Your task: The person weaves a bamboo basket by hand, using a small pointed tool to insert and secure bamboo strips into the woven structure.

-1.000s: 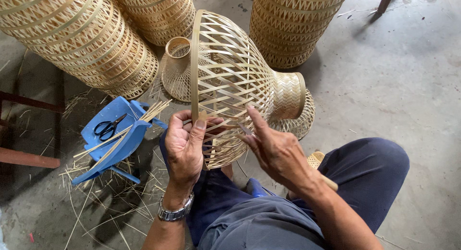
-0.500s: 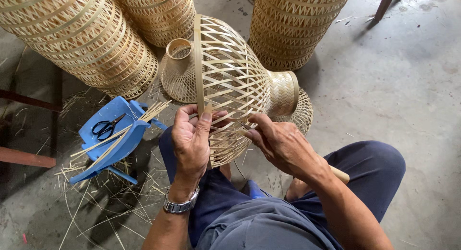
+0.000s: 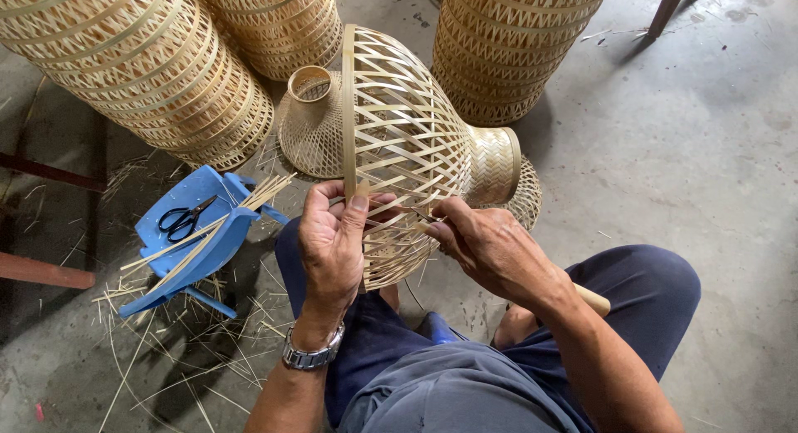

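A: Logging from the largest down. Stacks of finished woven bamboo shades (image 3: 158, 67) are standing on the concrete floor (image 3: 706, 150) at the top of the view, a second stack (image 3: 515, 42) to the right. No packages, labels or signs are showing anywhere.

B: And the piece in hand?

A: An open-weave bamboo shade (image 3: 407, 142) is lying on its side over the person's lap, wide rim turned toward the body, narrow neck pointing away. My reading: it is being held that way so the rim strips are facing the fingers.

B: Hands?

A: The left hand (image 3: 332, 242) is gripping the rim hoop, thumb pressed up along it, fingers curled around the edge; this appears to be steadying the frame. The right hand (image 3: 490, 246) is pinching a thin bamboo strip (image 3: 411, 210) between thumb and forefinger at the weave just beside the rim.

B: Smaller items?

A: A blue plastic stool (image 3: 195, 238) is sitting to the person's left, carrying black scissors (image 3: 184, 219) and loose bamboo slivers (image 3: 249, 200), presumably kept within reach. A metal wristwatch (image 3: 312, 354) is showing on the left wrist.
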